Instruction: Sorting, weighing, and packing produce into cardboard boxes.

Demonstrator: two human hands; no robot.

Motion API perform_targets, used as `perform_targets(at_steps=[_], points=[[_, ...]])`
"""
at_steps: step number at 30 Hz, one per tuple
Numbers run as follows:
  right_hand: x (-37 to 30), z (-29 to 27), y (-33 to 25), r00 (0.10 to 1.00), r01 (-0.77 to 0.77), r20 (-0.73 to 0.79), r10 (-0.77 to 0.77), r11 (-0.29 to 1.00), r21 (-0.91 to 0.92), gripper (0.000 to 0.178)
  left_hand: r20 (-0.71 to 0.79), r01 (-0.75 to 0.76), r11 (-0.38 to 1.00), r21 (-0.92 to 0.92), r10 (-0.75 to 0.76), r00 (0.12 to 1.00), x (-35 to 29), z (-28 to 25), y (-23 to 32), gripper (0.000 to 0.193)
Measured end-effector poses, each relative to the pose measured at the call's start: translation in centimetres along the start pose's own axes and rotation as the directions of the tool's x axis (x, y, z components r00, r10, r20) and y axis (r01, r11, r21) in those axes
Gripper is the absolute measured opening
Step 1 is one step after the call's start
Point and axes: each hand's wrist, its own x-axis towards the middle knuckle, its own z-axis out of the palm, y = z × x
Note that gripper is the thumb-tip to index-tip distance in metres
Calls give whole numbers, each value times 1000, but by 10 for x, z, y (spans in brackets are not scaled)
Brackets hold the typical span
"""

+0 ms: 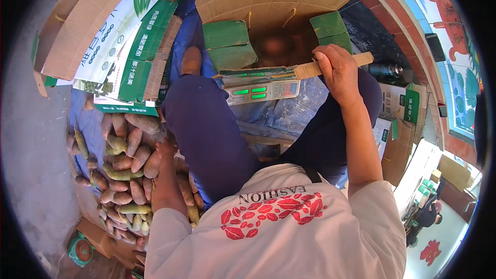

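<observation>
An open cardboard box [227,46] with green side flaps stands in front of my knees. My right hand [338,70] is closed around its narrow near flap [310,70], thumb on top. Inside the box is a dim brownish shape that I cannot make out. A digital scale [274,92] with green lit displays sits right by the box's near side. On my left, my left hand [166,147] reaches down beside my leg to a pile of long root vegetables [137,191], some reddish brown, some green. Its fingers are too dark and hidden to read.
A printed green and white carton [124,57] stands at the far left, above the pile. More cartons [400,119] stand to my right. Blue sheeting [305,113] covers the ground. A low tiled wall [413,57] curves along the right, and another person [426,217] is farther off.
</observation>
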Motion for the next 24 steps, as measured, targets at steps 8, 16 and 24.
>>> perform_targets(at_steps=[8,16,24], points=[[2,3,-3,1000,12,14,-12,1000,20,15,-44,-98,982,-163,92,995,27,48,-43,92],[2,3,-5,1000,-1,13,1,1000,29,16,48,-175,969,175,170,984,12,65,-44,61],[2,2,-5,1000,1,17,-2,999,39,16,61,-153,985,-77,158,986,41,124,-73,51]])
